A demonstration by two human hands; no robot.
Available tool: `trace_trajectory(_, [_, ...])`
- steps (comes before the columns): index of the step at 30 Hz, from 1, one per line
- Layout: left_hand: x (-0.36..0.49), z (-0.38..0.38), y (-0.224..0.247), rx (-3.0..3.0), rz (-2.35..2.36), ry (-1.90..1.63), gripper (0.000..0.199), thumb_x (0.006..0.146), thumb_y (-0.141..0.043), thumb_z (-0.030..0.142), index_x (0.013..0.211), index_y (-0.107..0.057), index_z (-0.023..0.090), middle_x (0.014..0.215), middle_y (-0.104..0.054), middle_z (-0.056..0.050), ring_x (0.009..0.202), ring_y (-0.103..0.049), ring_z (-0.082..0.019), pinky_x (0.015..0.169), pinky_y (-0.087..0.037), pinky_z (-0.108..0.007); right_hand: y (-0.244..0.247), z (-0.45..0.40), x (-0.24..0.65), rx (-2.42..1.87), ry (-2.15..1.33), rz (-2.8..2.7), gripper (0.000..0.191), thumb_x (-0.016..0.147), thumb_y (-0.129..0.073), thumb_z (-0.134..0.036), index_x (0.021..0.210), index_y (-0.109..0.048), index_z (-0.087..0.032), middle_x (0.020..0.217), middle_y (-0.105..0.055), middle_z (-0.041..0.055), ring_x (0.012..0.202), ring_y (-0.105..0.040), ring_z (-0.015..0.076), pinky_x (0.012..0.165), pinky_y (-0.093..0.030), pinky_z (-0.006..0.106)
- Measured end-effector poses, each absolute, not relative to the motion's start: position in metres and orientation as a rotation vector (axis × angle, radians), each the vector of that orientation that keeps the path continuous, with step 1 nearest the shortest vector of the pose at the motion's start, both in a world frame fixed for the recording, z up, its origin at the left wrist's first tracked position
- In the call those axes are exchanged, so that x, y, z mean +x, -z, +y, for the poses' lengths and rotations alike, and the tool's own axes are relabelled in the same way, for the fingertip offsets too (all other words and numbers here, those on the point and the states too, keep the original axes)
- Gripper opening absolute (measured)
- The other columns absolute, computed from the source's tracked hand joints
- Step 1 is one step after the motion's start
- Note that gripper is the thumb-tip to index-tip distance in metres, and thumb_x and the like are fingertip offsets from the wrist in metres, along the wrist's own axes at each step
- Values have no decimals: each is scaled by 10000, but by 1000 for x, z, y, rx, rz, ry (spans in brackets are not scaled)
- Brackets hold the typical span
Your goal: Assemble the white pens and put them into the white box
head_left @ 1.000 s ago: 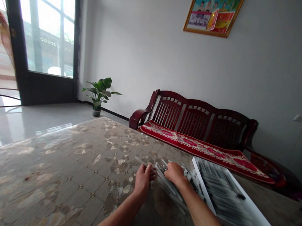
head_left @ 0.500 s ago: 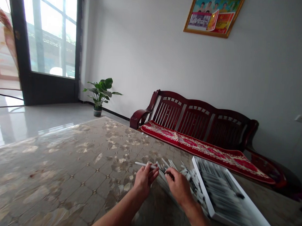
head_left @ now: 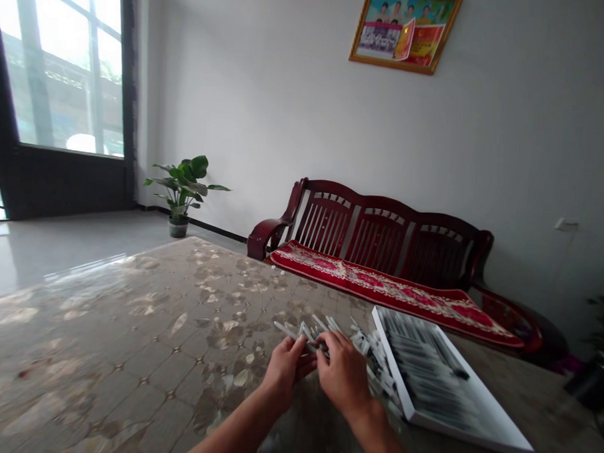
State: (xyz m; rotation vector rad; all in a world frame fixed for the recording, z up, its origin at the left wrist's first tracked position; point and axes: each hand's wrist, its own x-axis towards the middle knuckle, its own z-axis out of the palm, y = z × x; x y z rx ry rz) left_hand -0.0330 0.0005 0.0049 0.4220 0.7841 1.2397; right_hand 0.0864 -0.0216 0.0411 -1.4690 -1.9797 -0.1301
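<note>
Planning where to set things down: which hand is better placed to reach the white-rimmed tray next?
Right, probably: the right hand sits nearer the white-rimmed tray, with only the white sticks between them; the left hand is farther off.

No readable text anywhere; the framed poster (head_left: 403, 32) at 12 o'clock has print on its red panel, too small to read.

A glossy, leaf-patterned table cover (head_left: 127, 326) spreads left of and beyond the grip of the hands (head_left: 315, 374). Just right of the grip, a loose heap of white sticks (head_left: 376, 360) lies beside a white-rimmed tray (head_left: 466, 433).
</note>
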Motion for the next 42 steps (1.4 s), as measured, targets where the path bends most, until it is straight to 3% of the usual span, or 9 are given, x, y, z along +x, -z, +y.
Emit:
trace_trajectory(5, [-23,-10,-3,437,678,-1109,171,816,-722,259,802,-593,147,598,-669,-4,473,-628,-107,470,-511,-185,-38,-16,61,-1161,-203,-1699,193,819,-474,-170,945,-615,-209,966,-656,53,939,-605,194,850,-472,309])
trace_trajectory(9, [-29,-8,-8,324,663,-1102,85,868,-653,183,839,-600,124,733,-729,-65,566,-694,-130,567,-583,-229,-48,-2,83,-1136,-476,-1393,247,882,-459,-331,1025,-611,-198,1024,-683,67,940,-635,194,819,-498,298])
trace_trajectory(12, [-38,0,-10,211,637,-1198,45,898,-608,155,870,-602,121,733,-729,-57,591,-707,-120,567,-587,-204,-53,11,140,-1417,-382,-1446,229,838,-499,-296,961,-654,-181,939,-714,74,876,-660,210,779,-498,303])
trace_trajectory(15, [-41,6,-8,167,616,-1246,57,913,-580,144,866,-606,126,625,-687,-16,527,-682,-98,530,-572,-172,-48,17,197,-1984,-8,-1665,210,815,-517,-170,914,-701,-191,955,-734,85,924,-667,217,799,-454,297])
trace_trajectory(18, [-39,9,-5,168,607,-1261,65,909,-576,116,857,-612,131,624,-684,-14,517,-676,-92,523,-570,-163,-37,16,222,-2304,182,-1849,191,828,-563,-176,939,-716,-205,1002,-731,90,940,-667,217,732,-424,274])
trace_trajectory(28, [-41,9,-4,210,656,-1267,79,876,-609,77,806,-602,112,648,-685,-26,548,-689,-101,534,-580,-168,-23,19,205,-2328,242,-1937,132,839,-578,-184,923,-679,-196,1057,-718,105,971,-668,238,725,-419,289])
trace_trajectory(31, [-38,6,-5,228,672,-1249,57,873,-612,76,829,-604,110,661,-696,-38,560,-697,-108,546,-585,-173,-27,13,197,-2245,180,-1868,150,867,-516,-179,927,-652,-198,952,-742,97,871,-693,220,692,-422,274])
trace_trajectory(36, [-32,0,-6,300,665,-1196,65,858,-646,113,815,-598,114,662,-702,-63,562,-704,-127,575,-591,-187,-31,-11,165,-1755,-122,-1750,132,792,-527,-169,809,-647,-221,753,-726,29,747,-689,190,684,-468,249])
trace_trajectory(42, [-31,-2,-8,290,679,-1194,74,868,-627,100,803,-596,114,651,-688,-51,585,-711,-126,592,-594,-185,-20,-30,130,-1399,-451,-1674,240,823,-481,-263,875,-709,-212,890,-708,74,763,-671,204,545,-520,251])
